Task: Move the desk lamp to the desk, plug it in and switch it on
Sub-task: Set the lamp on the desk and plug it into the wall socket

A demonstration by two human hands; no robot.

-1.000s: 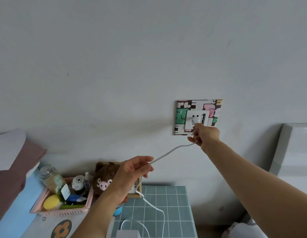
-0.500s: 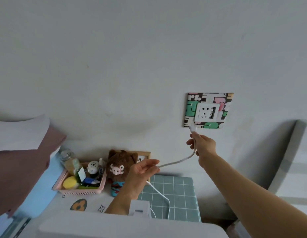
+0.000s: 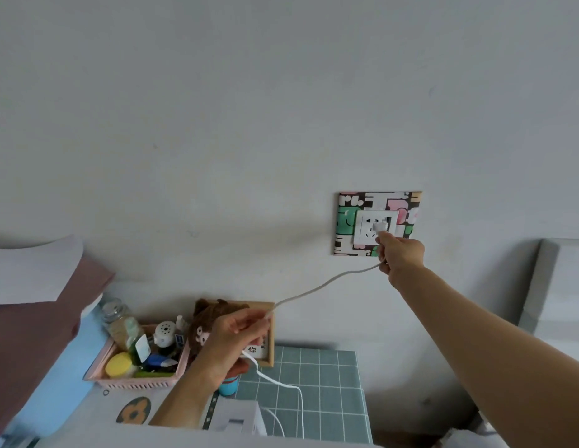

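My right hand [image 3: 399,255] pinches the white plug [image 3: 378,227] and holds it against the white wall socket [image 3: 365,228], which sits in a colourful patterned surround [image 3: 348,218]. The white cord [image 3: 317,289] sags from the plug down to my left hand [image 3: 235,334], which grips it loosely above the desk. From there the cord drops to the white lamp [image 3: 238,420], whose base and head show at the bottom edge. The lamp stands on the desk with its green grid mat [image 3: 327,383].
A pink basket [image 3: 139,381] of bottles and small items stands at the back left of the desk. Beside it are a brown pig plush [image 3: 205,321] and a wooden frame [image 3: 271,337]. Folded cloth lies at the left, a white padded edge [image 3: 560,286] at the right.
My right hand dropped with the plug below the socket, then rose again and now holds the plug at the socket. The view swung left and back. My left hand kept the cord.
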